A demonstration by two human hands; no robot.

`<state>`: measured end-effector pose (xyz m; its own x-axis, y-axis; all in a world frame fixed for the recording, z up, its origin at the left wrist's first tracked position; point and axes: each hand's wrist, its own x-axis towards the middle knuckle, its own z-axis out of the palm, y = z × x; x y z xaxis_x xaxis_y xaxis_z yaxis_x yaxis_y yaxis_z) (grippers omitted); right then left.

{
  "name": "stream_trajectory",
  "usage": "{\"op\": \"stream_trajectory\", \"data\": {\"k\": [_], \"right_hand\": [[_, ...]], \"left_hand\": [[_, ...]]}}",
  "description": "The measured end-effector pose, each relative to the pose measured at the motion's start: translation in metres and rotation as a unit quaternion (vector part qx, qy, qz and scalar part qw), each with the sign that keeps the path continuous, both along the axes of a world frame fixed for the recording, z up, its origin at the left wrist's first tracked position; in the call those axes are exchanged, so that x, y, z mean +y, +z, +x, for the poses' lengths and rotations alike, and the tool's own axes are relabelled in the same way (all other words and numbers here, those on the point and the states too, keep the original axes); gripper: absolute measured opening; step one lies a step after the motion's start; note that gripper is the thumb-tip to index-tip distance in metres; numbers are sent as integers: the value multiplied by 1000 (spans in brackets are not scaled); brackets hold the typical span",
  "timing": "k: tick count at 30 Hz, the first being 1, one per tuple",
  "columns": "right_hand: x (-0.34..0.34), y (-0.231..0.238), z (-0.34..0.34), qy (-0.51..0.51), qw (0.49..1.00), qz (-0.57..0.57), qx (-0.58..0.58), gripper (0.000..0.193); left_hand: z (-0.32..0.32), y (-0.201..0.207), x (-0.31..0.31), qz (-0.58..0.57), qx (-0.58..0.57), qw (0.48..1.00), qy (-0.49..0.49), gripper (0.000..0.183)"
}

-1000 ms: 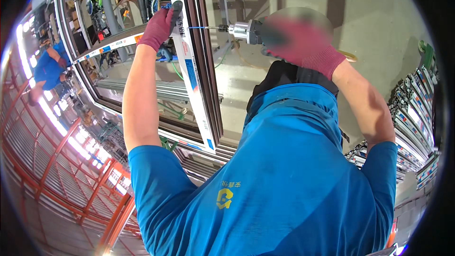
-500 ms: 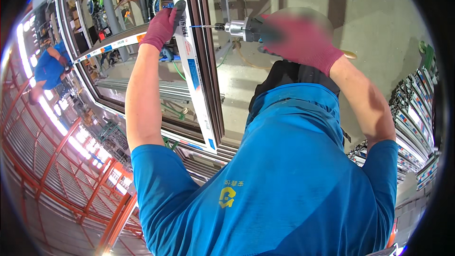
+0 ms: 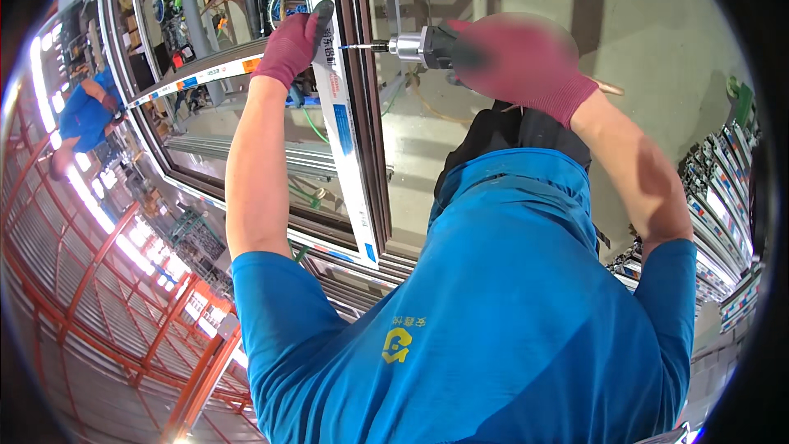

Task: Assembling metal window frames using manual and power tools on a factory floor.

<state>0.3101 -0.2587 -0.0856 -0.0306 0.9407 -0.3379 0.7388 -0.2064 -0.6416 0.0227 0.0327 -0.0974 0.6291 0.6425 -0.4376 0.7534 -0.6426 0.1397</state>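
A maroon glove with dark fingertips covers my left hand (image 3: 289,48), which is closed on the edge of a metal frame (image 3: 355,148) faced with white printed film. Its thumb lies over the white face. In my right hand (image 3: 526,66), gloved alike and partly blurred, is a power drill (image 3: 415,47) held level and pointing left. The slim drill bit (image 3: 355,47) crosses the dark outer strip of the frame, just right of my left thumb. Whether its tip is inside the metal I cannot tell. The drill's handle is hidden by my hand.
A film-covered crossbar (image 3: 201,74) joins the frame from the left. Boxes and a bicycle wheel (image 3: 275,8) show through its upper opening. Stacked metal profiles (image 3: 715,214) stand at right. At far left a person in blue (image 3: 86,111) is near red steel railings (image 3: 107,271).
The frame and my left hand sit slightly farther right in view. The drill's chuck is nearer the frame's dark edge. Both hands keep their hold.
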Motion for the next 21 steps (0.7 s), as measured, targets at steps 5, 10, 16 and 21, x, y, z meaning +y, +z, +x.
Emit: {"op": "stream_trajectory", "data": {"k": [5, 10, 16, 21], "right_hand": [[9, 1, -5, 19, 1000, 8, -9, 75], [20, 9, -9, 30, 999, -27, -26, 77], [24, 17, -10, 50, 996, -29, -62, 79], [18, 8, 4, 14, 1000, 12, 23, 79]], "left_hand": [[1, 1, -4, -1, -5, 1000, -18, 46], [8, 7, -10, 13, -3, 1000, 10, 52], [15, 15, -13, -7, -3, 1000, 16, 68], [7, 13, -8, -19, -40, 998, 45, 68]]}}
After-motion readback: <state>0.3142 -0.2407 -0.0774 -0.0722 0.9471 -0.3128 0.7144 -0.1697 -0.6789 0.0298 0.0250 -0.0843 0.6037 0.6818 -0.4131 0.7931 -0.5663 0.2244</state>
